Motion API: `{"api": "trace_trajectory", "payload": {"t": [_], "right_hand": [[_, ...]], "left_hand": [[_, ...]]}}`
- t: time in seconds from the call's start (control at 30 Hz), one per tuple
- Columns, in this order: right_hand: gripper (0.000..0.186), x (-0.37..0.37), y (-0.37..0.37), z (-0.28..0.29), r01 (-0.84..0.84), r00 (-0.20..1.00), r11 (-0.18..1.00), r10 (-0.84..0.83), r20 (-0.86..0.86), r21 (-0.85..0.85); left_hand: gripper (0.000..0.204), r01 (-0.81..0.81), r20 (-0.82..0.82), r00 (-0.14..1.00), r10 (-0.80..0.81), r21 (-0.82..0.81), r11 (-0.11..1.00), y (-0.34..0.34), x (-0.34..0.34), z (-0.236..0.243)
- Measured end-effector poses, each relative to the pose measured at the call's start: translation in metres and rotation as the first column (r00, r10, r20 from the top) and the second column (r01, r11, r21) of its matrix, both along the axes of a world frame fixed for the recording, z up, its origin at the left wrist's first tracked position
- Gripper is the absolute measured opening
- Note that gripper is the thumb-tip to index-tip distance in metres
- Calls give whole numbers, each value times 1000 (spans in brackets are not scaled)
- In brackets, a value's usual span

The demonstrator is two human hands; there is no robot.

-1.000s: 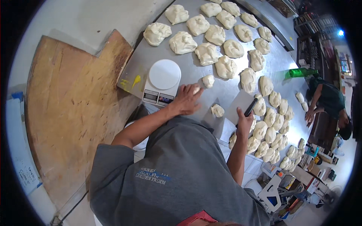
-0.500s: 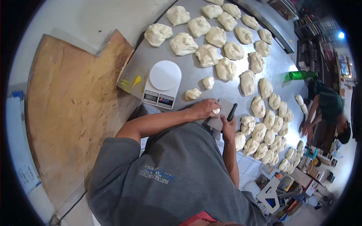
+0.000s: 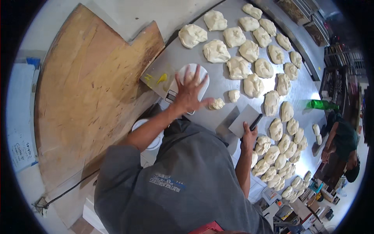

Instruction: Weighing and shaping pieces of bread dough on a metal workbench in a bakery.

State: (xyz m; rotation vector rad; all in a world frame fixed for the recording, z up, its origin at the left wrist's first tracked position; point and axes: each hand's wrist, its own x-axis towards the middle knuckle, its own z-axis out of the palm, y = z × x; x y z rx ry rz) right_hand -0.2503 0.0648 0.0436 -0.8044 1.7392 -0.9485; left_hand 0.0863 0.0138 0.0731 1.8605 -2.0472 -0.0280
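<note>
My left hand point(image 3: 188, 90) is spread flat over the white kitchen scale point(image 3: 204, 86), fingers apart on or just above its round plate, hiding much of it. I see nothing held in that hand. In my right hand point(image 3: 249, 137) is a dough scraper point(image 3: 242, 120), gripped by its black handle, with the broad metal blade over the table's near edge. Between the scale and the scraper lie two small dough lumps, one by my left thumb point(image 3: 216, 103) and a rounder lump point(image 3: 233, 96) farther off. Large dough pieces point(image 3: 253, 85) cover the far side.
The steel table point(image 3: 171, 67) carries rows of smaller dough pieces point(image 3: 280, 160) at the right. A green bottle point(image 3: 324, 105) lies on its side near the far right edge, close to a co-worker point(image 3: 343, 134). A wooden board point(image 3: 89, 101) stands left of the table.
My left hand has moved left from beside the scraper, where it held a small dough bit, and now spreads over the scale. The scraper has lifted and turned; the view has shifted.
</note>
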Motion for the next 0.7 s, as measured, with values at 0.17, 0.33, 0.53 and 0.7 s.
{"api": "trace_trajectory", "payload": {"t": [0.17, 0.33, 0.53, 0.7], "right_hand": [[46, -5, 1, 1, 50, 999, 998, -50, 6, -27], [49, -4, 10, 10, 23, 998, 1000, -24, -65, -17], [49, -10, 15, 8, 66, 993, 997, -61, -104, 45], [48, -10, 12, 1, 28, 993, 1000, -28, -117, -5]], "left_hand": [[58, 421, -633, 681, -369, -74, 904, 25, -58, 2], [39, 720, -712, 460, -530, -49, 692, 36, -72, -31], [35, 746, -666, 526, -529, 63, 662, 37, -62, -22], [35, 703, -706, 503, -498, 0, 711, 36, -63, -31]]}}
